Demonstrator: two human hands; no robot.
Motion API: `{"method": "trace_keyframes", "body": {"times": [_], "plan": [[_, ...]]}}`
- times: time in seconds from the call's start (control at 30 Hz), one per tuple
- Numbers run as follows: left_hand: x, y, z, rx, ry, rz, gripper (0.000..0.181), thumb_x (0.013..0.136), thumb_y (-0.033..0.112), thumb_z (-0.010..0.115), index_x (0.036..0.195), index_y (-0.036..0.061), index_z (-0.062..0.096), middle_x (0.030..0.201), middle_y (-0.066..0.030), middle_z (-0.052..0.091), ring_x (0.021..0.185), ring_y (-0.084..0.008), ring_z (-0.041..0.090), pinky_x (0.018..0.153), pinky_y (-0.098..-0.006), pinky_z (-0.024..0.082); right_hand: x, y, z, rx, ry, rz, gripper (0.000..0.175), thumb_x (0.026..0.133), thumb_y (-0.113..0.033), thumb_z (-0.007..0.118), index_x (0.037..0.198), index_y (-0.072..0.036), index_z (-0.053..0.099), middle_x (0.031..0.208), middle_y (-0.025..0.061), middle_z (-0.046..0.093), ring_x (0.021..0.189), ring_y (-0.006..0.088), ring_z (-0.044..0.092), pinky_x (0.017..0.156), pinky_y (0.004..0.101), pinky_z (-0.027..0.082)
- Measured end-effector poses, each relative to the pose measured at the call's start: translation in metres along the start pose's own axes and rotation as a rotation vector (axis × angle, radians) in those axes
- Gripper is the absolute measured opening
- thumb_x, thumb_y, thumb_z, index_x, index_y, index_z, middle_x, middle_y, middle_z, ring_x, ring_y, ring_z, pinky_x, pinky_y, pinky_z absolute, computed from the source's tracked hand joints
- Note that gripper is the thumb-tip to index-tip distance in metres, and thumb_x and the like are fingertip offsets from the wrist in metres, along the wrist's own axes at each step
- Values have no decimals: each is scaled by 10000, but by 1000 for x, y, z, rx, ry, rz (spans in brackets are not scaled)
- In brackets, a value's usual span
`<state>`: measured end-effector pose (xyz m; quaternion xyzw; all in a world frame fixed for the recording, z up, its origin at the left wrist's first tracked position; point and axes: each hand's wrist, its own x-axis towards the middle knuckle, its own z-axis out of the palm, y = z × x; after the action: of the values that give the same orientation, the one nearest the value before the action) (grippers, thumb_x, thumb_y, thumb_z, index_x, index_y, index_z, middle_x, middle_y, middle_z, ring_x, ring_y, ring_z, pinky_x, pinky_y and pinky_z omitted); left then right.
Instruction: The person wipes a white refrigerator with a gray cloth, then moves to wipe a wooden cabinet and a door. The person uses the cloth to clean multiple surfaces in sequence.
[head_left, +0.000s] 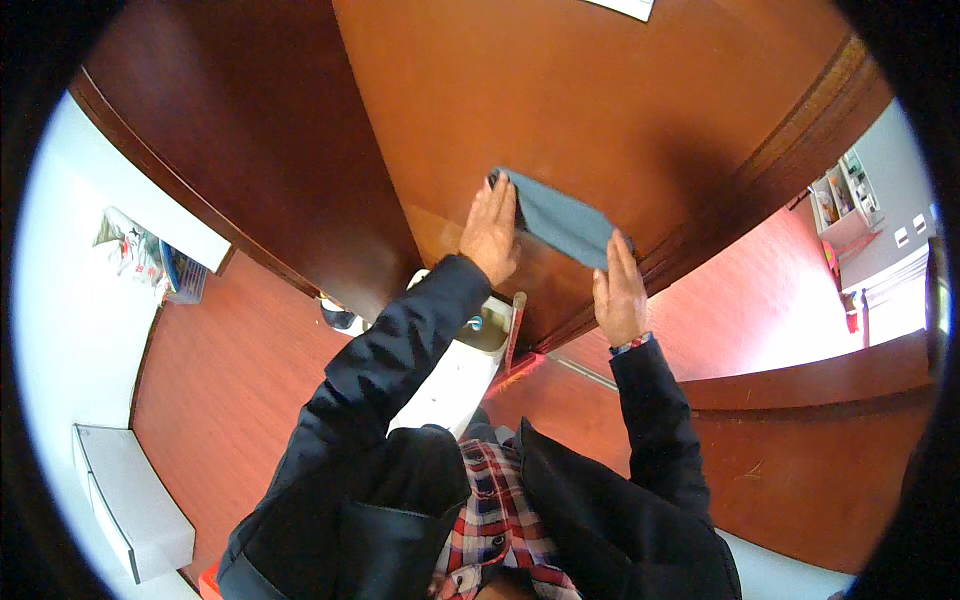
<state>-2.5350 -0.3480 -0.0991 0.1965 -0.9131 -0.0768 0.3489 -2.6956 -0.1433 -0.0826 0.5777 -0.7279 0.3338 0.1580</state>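
Note:
A grey-blue folded cloth (566, 220) spans the gap between my two hands, in front of an orange-brown wooden panel (525, 90). My left hand (491, 229) lies against its left end, fingers extended and close together. At the cloth's lower right end, my right hand (621, 292) has its fingertips on the edge, the thumb at its near corner. Whether the cloth is gripped or only pressed flat, I cannot tell. Below my hands stands a white box-like object (442, 386), and a reddish brush or broom (515, 337) leans beside it.
Dark wooden panelling (247, 135) rises at the left. A plastic bag (131, 247) and a basket (187, 279) are by the left wall, with a white box (139, 499) lower down. Past a wooden edge at right, a shelf unit (844, 199) stands on the reddish floor.

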Motion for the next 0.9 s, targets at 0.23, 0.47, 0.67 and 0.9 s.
{"method": "trace_keyframes", "body": {"times": [0.23,0.47,0.67,0.9], "plan": [[-21,15,22,-128,-297,-71,796,772,92,667,1454,-129,323,1558,-310,273,1455,-473,251,1214,-496,207,-33,14,11,-35,-106,173,500,937,-101,568,1384,94,463,1502,243,418,1344,395,461,1120,424,387],[62,52,-52,-204,8,150,749,809,89,663,1445,-126,329,1557,-307,265,1466,-470,219,1218,-495,192,52,-11,-80,-251,146,-53,520,904,-80,603,1374,96,467,1493,252,419,1339,409,456,1118,445,386],[129,97,-111,-154,230,355,727,802,82,687,1417,-126,362,1521,-309,324,1435,-476,281,1201,-494,240,144,-43,-169,-514,417,-287,539,909,-109,611,1378,101,449,1487,262,425,1363,386,430,1151,509,302],[177,142,-135,110,436,474,637,796,40,639,1373,-139,435,1490,-295,386,1416,-441,343,1184,-481,279,219,-57,-231,-732,601,-381,517,919,-175,627,1362,53,487,1487,200,450,1352,325,459,1127,583,302]]}}
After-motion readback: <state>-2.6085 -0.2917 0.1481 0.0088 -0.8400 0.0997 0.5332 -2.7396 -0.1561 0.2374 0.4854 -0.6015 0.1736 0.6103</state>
